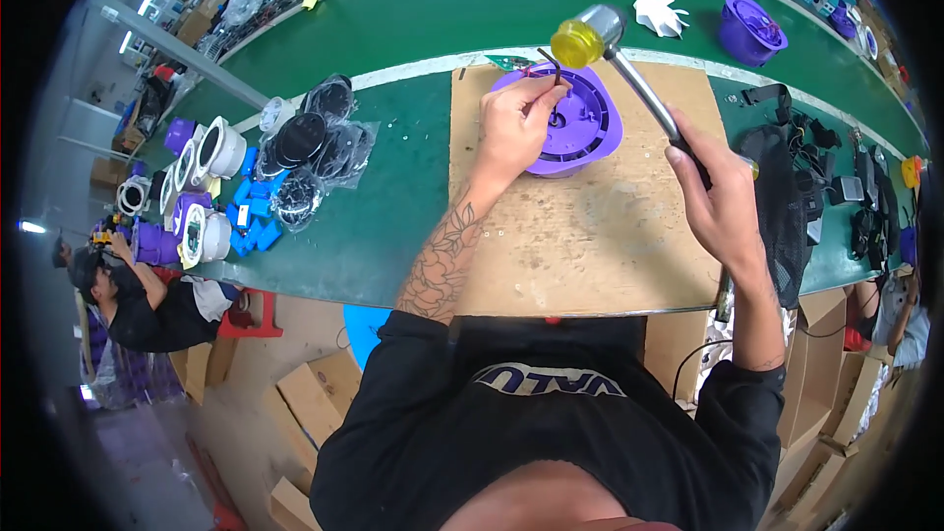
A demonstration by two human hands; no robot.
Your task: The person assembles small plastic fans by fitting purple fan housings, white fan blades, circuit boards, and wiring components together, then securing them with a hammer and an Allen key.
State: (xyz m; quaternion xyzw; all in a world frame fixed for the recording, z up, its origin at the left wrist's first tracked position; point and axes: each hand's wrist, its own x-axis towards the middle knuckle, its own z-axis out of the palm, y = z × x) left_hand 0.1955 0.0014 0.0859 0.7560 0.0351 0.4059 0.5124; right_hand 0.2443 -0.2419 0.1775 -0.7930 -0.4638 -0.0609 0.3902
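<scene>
Housing, purple and round-cornered (pixel 588 124), lies toward the 11 o'clock part of a tan board (pixel 590 256), its slotted face exposed. At the housing's 9 o'clock side, the left hand (pixel 516 128) pinches a dark bent rod (pixel 558 68); the rod's lower end is hard to make out. At 4 o'clock, the right hand (pixel 723 182) is wrapped around the grip of a mallet (pixel 644 85), whose yellow-faced head shows at 12 o'clock; contact with the rod cannot be told. Work appears under way: rod and mallet are in hand, and the housing, by judgement, is unfinished. At 2 o'clock stands a second purple housing (pixel 752 31), its stage unclear.
</scene>
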